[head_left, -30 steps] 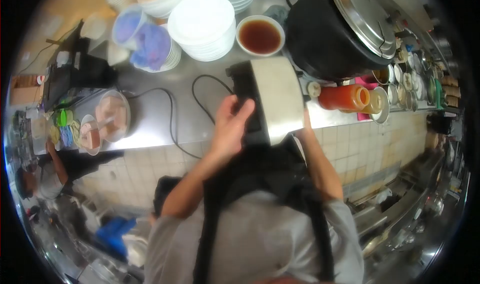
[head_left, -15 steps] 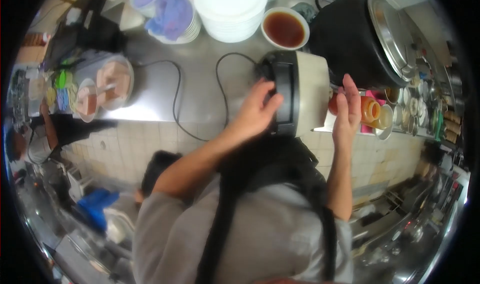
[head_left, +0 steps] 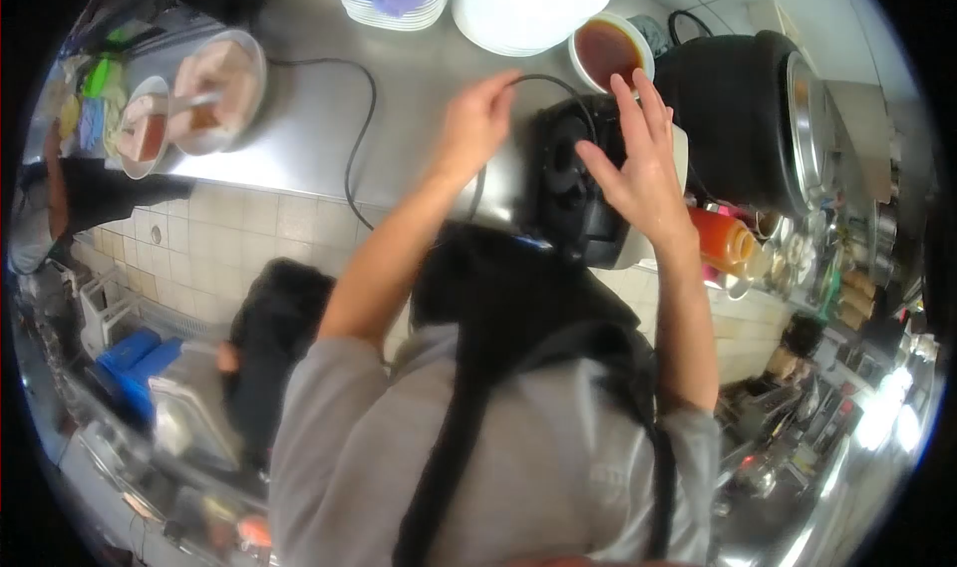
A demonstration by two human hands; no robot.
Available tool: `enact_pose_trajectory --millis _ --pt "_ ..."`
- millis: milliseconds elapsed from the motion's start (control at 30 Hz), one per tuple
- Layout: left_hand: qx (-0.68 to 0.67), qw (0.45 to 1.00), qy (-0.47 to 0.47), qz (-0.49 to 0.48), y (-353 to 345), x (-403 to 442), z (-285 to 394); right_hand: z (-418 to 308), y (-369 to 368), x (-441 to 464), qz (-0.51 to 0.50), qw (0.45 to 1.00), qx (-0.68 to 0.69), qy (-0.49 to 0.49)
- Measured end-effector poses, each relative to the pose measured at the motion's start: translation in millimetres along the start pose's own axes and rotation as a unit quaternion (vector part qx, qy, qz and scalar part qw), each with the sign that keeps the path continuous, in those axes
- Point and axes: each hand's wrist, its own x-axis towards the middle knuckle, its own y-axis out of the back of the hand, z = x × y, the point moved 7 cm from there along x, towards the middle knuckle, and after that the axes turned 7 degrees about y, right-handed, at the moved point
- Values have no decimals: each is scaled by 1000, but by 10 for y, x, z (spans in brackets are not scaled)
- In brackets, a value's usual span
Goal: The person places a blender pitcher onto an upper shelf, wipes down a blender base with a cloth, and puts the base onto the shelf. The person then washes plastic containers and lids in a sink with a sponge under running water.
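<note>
A black and cream appliance [head_left: 573, 183] stands near the front edge of the metal counter, its dark side with round parts facing left. From it a black cord [head_left: 365, 138] loops over the counter. My left hand [head_left: 477, 123] has its fingertips pinched on the cord, left of the appliance. Over the appliance's upper right part, my right hand [head_left: 638, 168] is spread open with nothing in it. Just behind its fingertips is a bowl of brown liquid [head_left: 606, 48].
A large black pot [head_left: 738, 118] stands at the right, with an orange bottle [head_left: 723, 240] in front. White stacked bowls [head_left: 528, 3] are at the back. Two containers of pinkish blocks [head_left: 221, 88] sit at the left. People stand at the far left and behind at lower left.
My left hand has left the appliance's side and taken the cord. My right hand has moved from its right side to above it. The appliance has turned, and the view has shifted.
</note>
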Motion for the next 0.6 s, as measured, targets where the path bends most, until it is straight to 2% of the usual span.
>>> enact_pose_trajectory --millis 200,333,400,533,600 --pt "-56 996 74 11 -162 147 -81 18 -214 125 -55 995 -81 -11" --pt "-8 999 48 -17 -276 166 -234 30 -197 152 -55 994 -90 -14" --pt "53 996 23 -62 -398 123 -302 86 -177 150 -45 995 -92 -6" --pt "45 994 54 -82 -488 -37 -338 133 -171 175 -40 994 -103 -6" --pt "0 994 76 -79 -535 -74 -392 132 -190 189 -48 992 -117 -12"
